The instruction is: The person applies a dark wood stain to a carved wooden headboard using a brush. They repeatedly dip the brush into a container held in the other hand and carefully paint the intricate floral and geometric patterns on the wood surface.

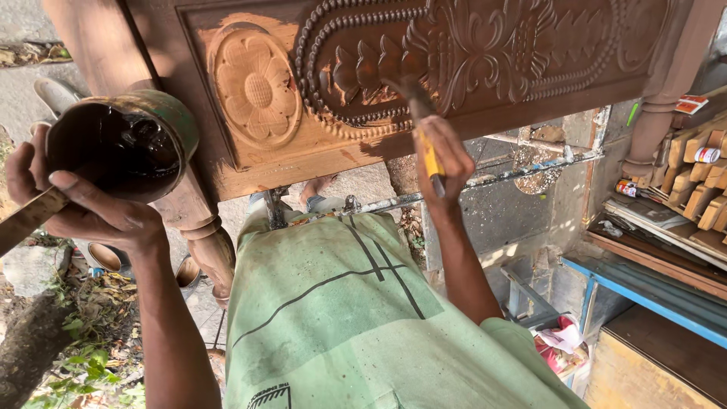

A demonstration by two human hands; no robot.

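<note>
The yellow-handled brush (421, 113), pinched in the right hand (445, 155), presses its bristles into the carved wooden panel (424, 57) beside the flower carving (256, 87), while the left hand (79, 201) wraps its fingers round a tin of dark stain (121, 144).

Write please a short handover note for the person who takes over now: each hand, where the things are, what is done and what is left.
Left hand: holds the green tin of dark stain, tilted toward the camera, about chest high.
Right hand: fingers closed on the yellow-handled brush, bristles against the carved wooden panel.
Done: the middle and right carvings look dark and coated.
Left: the round flower carving and the wood about it are pale, uncoated; so is the lower left edge.
</note>
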